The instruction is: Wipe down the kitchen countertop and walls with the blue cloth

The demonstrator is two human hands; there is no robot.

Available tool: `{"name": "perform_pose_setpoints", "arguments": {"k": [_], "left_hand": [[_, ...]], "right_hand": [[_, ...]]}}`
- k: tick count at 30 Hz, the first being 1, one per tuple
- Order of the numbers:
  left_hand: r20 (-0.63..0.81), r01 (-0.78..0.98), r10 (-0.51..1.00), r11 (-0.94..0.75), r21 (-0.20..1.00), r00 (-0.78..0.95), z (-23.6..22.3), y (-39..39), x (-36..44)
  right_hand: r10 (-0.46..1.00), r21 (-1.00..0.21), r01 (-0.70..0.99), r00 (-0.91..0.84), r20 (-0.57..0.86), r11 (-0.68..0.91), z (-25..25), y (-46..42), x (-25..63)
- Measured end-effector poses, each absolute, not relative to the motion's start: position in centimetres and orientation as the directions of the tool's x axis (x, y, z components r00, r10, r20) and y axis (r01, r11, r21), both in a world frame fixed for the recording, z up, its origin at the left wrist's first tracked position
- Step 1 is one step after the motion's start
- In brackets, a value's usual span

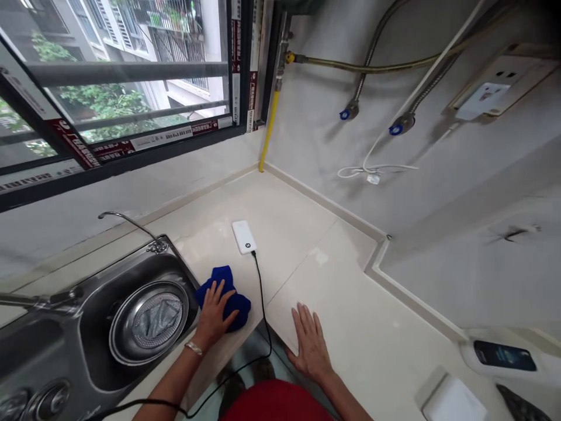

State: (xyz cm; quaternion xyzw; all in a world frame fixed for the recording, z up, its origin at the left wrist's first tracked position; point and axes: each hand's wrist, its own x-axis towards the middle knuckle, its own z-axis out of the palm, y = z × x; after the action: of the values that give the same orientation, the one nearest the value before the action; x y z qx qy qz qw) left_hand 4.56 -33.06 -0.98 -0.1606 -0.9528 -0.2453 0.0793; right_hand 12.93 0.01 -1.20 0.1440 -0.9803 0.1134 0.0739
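Note:
My left hand [214, 313] lies on a crumpled blue cloth [230, 292] on the cream countertop [289, 216], fingers spread and pressing the cloth down beside the sink. My right hand [309, 339] rests flat on the countertop near its front edge, fingers stretched out, holding nothing. A white power bank [243, 236] lies just beyond the cloth, with a black cable [262, 292] running from it towards me between my hands.
A steel sink [109, 304] with a round metal bowl [149, 320] sits at left, its tap [131, 225] behind. A window is above. Pipes with blue valves [397, 127], a white cord and a socket are on the right wall. A phone [504, 355] lies at right.

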Motion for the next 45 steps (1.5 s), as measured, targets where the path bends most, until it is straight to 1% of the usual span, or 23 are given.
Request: {"name": "perform_pose_setpoints", "arguments": {"k": [2,4,9,18,24,28,31,35,42,45], "left_hand": [[0.237,0.265,0.170,0.846,0.462,-0.956,-1.4,-33.9,3.4],[0.233,0.212,0.112,0.858,0.468,-0.966,-1.8,-34.7,2.0],[0.221,0.148,0.056,0.893,0.425,-0.974,-1.8,-36.7,-2.7],[0.275,0.010,-0.093,0.937,0.350,-0.957,-0.5,-39.4,-11.3],[0.272,-0.076,-0.180,0.933,0.351,-0.945,-0.2,-42.1,-17.0],[0.266,-0.094,-0.193,0.935,0.343,-0.944,-0.3,-42.8,-19.4],[0.234,-0.066,-0.159,0.931,0.358,-0.959,-0.2,-41.7,-19.7],[0.197,0.088,0.013,0.921,0.380,-0.980,0.3,-38.5,-17.8],[0.206,0.272,0.200,0.863,0.426,-0.958,0.2,-35.5,-8.3],[0.212,0.311,0.240,0.849,0.427,-0.947,0.0,-34.7,-3.3]], "right_hand": [[-0.263,-0.212,-0.295,-0.950,0.167,0.931,-1.0,0.1,12.9],[-0.260,-0.217,-0.290,-0.953,0.156,0.932,-0.9,0.1,12.8],[-0.263,-0.219,-0.287,-0.956,0.131,0.933,-0.8,0.1,12.8],[-0.282,-0.156,-0.304,-0.948,0.149,0.940,-0.4,-0.1,12.7],[-0.271,-0.142,-0.290,-0.953,0.139,0.947,-0.5,-0.1,12.5],[-0.266,-0.133,-0.282,-0.955,0.129,0.950,-0.8,-0.1,12.4],[-0.262,-0.138,-0.280,-0.956,0.134,0.950,-0.7,-0.1,12.3],[-0.264,-0.144,-0.285,-0.953,0.149,0.948,-0.6,-0.2,12.4],[-0.277,-0.111,-0.305,-0.938,0.210,0.946,-1.1,-0.2,12.6],[-0.285,-0.110,-0.319,-0.927,0.245,0.941,-1.3,-0.2,12.6]]}}
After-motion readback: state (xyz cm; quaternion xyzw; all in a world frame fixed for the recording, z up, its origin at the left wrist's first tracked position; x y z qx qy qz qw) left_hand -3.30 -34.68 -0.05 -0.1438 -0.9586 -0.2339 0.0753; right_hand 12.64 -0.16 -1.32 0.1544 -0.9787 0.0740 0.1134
